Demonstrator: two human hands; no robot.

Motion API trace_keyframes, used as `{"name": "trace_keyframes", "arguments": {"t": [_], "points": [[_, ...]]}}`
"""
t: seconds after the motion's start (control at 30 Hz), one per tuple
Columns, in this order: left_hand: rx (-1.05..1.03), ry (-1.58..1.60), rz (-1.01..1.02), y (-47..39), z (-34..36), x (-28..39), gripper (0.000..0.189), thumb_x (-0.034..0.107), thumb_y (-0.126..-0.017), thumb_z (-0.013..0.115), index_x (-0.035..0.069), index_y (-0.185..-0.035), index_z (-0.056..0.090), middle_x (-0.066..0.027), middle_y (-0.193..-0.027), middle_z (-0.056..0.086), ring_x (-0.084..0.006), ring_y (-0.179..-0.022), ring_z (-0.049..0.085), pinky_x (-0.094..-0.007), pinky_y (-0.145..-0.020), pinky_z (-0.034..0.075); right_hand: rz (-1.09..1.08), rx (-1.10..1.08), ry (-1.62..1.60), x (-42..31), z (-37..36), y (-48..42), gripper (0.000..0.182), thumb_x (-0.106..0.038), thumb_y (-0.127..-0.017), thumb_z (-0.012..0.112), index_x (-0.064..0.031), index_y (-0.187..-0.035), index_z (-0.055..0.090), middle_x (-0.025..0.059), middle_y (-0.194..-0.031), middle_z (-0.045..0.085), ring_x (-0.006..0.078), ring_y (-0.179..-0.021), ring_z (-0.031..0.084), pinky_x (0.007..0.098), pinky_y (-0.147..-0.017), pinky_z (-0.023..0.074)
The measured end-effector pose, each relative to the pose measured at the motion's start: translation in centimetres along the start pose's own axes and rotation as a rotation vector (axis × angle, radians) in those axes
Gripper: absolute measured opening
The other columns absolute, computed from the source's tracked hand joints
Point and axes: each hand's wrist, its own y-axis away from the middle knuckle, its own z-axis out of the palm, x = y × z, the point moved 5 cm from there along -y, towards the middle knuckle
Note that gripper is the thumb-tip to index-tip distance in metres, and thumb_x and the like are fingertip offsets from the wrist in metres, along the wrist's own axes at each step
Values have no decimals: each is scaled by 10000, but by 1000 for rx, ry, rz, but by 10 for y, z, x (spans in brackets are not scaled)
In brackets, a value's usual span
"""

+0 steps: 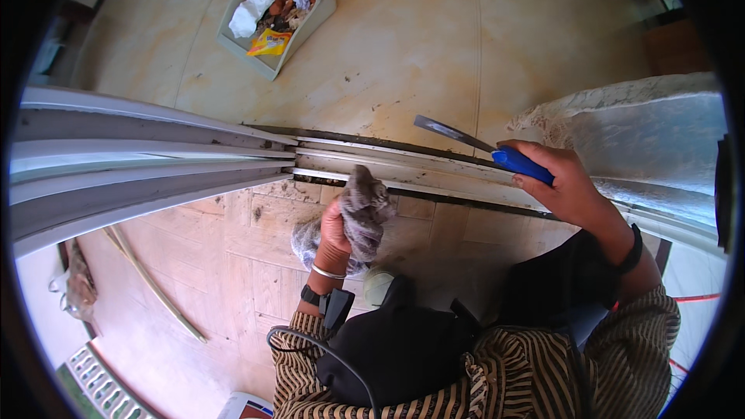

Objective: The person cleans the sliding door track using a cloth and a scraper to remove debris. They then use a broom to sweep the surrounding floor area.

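My left hand (334, 230) is closed around a bunched grey-brown cloth (365, 212), held just over the near edge of a sliding-door track (407, 171). Part of the cloth hangs behind my wrist. In my right hand (553, 177) is the blue handle of a scraper or putty knife (457, 134). Its metal blade points left, above the track's far edge and the tiled floor. Dark dirt lies along the grooves of the track, thickest near its left end beside the white door frames.
A dustpan (276, 67) holding rubbish stands on the marbled floor beyond the track. White sliding-door panels (151, 148) rise at left. A lace-edged curtain (634, 122) hangs at right. A long thin stick (160, 291) lies on the near tiles, with a plastic bag (78, 288) further left.
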Motion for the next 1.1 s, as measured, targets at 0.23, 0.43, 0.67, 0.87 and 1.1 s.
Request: {"name": "trace_keyframes", "arguments": {"t": [0.23,0.43,0.67,0.87,1.1], "points": [[129,17,236,71,-43,47,576,425,-893,443,4,-1277,531,-175,-1253,582,-335,-1146,552,-474,-1023,424,-29,-35,-1,-4,3,-4,412,-38,-849,650,-30,-1252,562,186,-1045,669,286,-888,676,331,-798,514],[439,-222,459,186,-50,109,480,270,-929,467,-22,-1308,503,-168,-1300,558,-319,-1179,551,-457,-1037,432,-20,-45,9,-1,2,0,407,-49,-848,649,-35,-1246,562,188,-1033,667,296,-880,673,340,-789,515],[1158,-870,997,246,-3,137,400,336,-986,546,-46,-962,659,-86,-867,663,-143,-763,601,-290,-691,505,-37,-23,49,4,4,5,389,-60,-853,640,-42,-1235,567,192,-1019,662,312,-864,670,349,-767,517],[1809,-1847,595,259,6,142,504,463,-948,521,-8,-927,699,-186,-748,681,-321,-619,637,-421,-547,467,-58,8,52,-2,4,8,378,-67,-844,649,-42,-1214,580,189,-994,662,306,-842,674,342,-742,521],[930,-1225,1005,186,13,105,281,231,-983,571,-40,-978,648,-67,-845,674,-106,-725,588,-241,-648,490,-45,-2,33,3,11,16,396,-83,-845,652,-61,-1232,571,188,-1000,662,327,-856,664,350,-765,516]]}}
